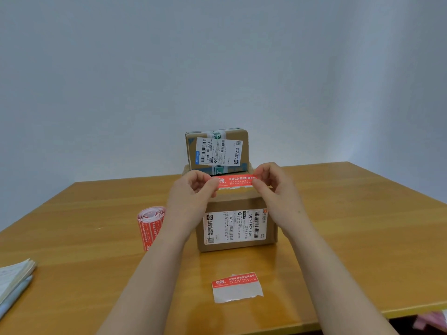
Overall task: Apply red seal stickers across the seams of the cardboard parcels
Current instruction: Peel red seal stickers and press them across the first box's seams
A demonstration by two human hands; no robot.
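Our two bare forearms reach in from the lower edge, and between them, close to the table's near edge, a loose red seal sticker on its torn white backing (236,287) lies flat on the wooden table (350,226). Beyond it stands a larger cardboard parcel (232,203), its near face carrying a white shipping label (235,227) with barcodes. On the rear part of that parcel's top a smaller cardboard parcel (242,136) stands, with a white label of its own (219,151) and strips of printed tape. We hold the red seal sticker (235,182) stretched level over the top of the larger parcel, just in front of the smaller one: our left hand (193,189) pinches its left end between thumb and fingers, and our right hand (273,187) pinches its right end the same way. We cannot tell whether the sticker touches the cardboard beneath it. Left of the larger parcel, beside our left forearm, a roll of red stickers (151,226) rests on the table. At the far left edge lie a notebook (14,276) and, just nearer us, a pale blue pen (15,296).
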